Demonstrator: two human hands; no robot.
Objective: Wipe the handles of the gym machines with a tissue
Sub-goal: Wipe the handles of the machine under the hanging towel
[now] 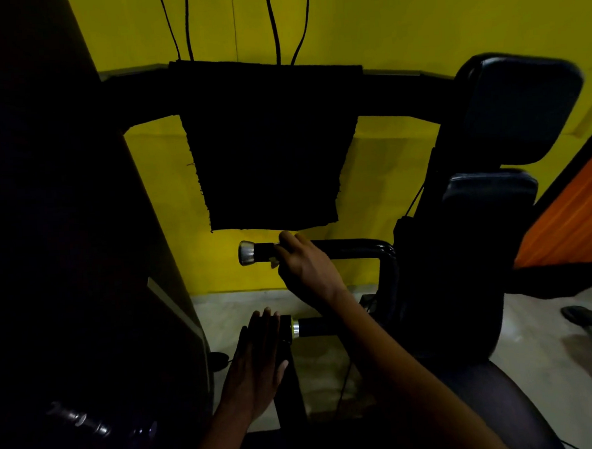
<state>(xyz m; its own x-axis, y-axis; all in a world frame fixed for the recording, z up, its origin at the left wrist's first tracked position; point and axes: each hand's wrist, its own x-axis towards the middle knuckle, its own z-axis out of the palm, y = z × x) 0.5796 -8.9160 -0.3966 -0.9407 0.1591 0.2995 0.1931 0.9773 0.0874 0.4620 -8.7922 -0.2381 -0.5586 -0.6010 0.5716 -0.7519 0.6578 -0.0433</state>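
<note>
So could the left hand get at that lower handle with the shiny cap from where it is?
Probably yes. The left hand lies open and flat right beside the lower handle, near its metal cap, with nothing visible between them. The right hand is busy higher up on the upper handle.

Dim gym floor, black weight machine (411, 287) against a yellow wall (397, 23), padded rests (521, 109) on its right, chrome-capped handles (251, 252) out front, cables (273, 23) hanging above.
</note>
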